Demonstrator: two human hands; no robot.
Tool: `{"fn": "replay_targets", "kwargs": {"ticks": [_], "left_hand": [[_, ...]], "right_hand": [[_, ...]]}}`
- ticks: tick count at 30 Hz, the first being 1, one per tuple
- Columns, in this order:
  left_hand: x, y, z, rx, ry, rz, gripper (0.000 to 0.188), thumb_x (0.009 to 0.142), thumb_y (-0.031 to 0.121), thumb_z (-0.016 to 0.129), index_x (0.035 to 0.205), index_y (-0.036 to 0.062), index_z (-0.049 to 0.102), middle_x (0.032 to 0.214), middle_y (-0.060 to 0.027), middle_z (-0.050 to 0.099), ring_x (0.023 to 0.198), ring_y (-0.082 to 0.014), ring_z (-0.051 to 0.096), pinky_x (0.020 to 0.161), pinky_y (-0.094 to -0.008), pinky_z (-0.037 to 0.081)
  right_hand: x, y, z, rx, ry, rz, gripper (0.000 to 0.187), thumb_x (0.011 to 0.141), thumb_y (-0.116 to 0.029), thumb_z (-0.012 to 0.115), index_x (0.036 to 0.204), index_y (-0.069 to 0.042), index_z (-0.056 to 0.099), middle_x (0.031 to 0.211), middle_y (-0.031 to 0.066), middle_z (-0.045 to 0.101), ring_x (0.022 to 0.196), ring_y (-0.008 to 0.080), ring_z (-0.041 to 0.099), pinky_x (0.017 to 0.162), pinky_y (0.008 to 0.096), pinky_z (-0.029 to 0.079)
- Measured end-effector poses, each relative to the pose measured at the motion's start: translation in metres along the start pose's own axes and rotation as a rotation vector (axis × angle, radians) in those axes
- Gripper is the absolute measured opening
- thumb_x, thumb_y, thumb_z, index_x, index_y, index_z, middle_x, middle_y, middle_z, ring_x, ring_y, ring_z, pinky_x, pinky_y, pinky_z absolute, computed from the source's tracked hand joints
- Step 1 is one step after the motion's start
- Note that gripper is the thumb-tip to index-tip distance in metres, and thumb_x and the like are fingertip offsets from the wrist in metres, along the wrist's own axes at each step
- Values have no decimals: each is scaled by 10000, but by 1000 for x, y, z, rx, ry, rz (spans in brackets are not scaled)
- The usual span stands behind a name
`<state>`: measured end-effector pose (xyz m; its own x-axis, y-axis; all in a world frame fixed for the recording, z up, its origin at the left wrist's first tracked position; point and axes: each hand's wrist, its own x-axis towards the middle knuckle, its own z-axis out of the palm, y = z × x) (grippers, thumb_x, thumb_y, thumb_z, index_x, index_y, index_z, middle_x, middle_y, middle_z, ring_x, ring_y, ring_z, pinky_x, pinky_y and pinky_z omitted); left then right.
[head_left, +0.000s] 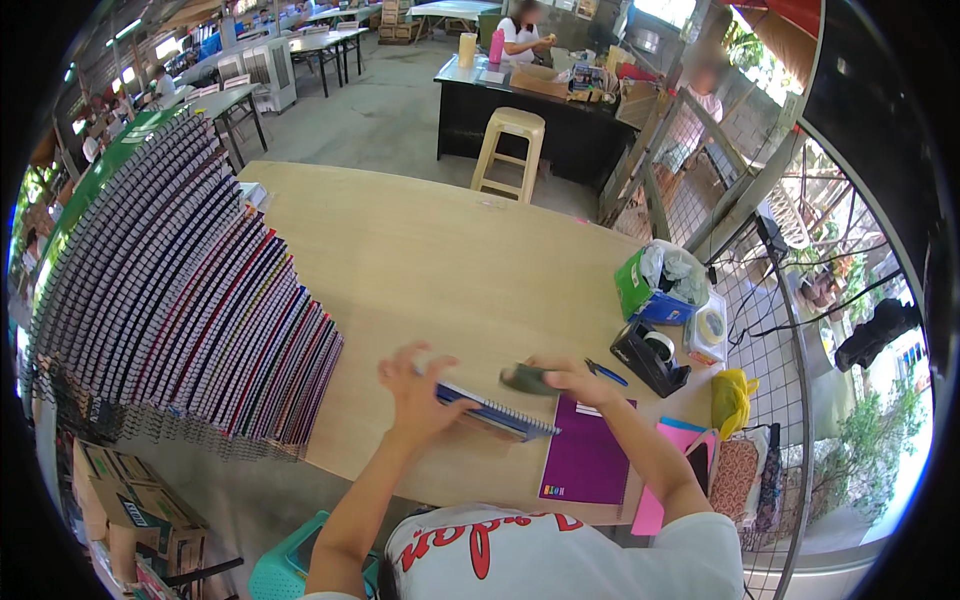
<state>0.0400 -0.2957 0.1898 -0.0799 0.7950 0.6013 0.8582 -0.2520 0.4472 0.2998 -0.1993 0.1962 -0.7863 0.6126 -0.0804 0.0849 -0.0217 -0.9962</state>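
Note:
A blue spiral notebook [490, 412] is tilted up on its edge in front of me, its wire coil along the top. My left hand [418, 395] grips its left end, with the thumb on the near side and the fingers spread on the far side. Just beyond the coil, my right hand [572, 382] is closed around a small dark green object [530, 378]; motion blur hides what kind it is. A purple notebook [588, 455] lies flat under my right forearm. Beside that hand rest blue-handled pliers [607, 373].
Tall stacks of spiral notebooks [190, 290] line the table's left side. At right stand a black tape dispenser [650, 358], a green-and-blue box [660, 285] with plastic bags, a yellow bag [735, 400] and a pink folder [660, 495]. Beyond the table is a stool [510, 125].

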Motion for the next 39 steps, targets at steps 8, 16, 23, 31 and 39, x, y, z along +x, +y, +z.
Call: {"fn": "replay_targets", "kwargs": {"ticks": [8,16,23,31,39], "left_hand": [[-9,-39,24,-469,-54,-207,649,473,330,921,912,80,514,1044,-117,327,974,-275,385,850,-402,403],[-10,-43,25,-419,-97,-222,704,471,371,925,944,60,506,1045,-135,343,967,-300,407,813,-405,443],[-9,-46,31,-447,-94,-205,765,472,363,926,1009,63,471,1053,-141,350,974,-299,412,813,-399,438],[-4,-48,29,-500,-36,-150,870,470,317,935,1097,46,397,1030,-125,387,943,-283,438,804,-389,436],[-12,-53,38,-533,-64,-265,906,484,317,936,1145,43,381,1036,-123,411,934,-254,455,802,-374,436]], "right_hand": [[14,-22,20,-555,-168,-36,436,871,-476,595,1201,-197,658,1152,170,559,1089,316,536,940,375,421],[44,-13,22,-1163,-92,42,548,842,-532,603,1203,-121,639,1125,184,589,1071,276,540,890,382,442],[61,-9,28,-928,69,-30,476,857,-500,585,1162,-144,668,1127,200,543,1044,314,520,870,390,445],[71,-17,40,-488,-67,-82,502,871,-500,567,1194,-124,646,1170,156,557,1037,298,524,873,389,453],[82,-9,44,-499,-71,-114,498,914,-505,496,1173,-109,649,1158,151,571,1019,292,542,854,380,461]]}}
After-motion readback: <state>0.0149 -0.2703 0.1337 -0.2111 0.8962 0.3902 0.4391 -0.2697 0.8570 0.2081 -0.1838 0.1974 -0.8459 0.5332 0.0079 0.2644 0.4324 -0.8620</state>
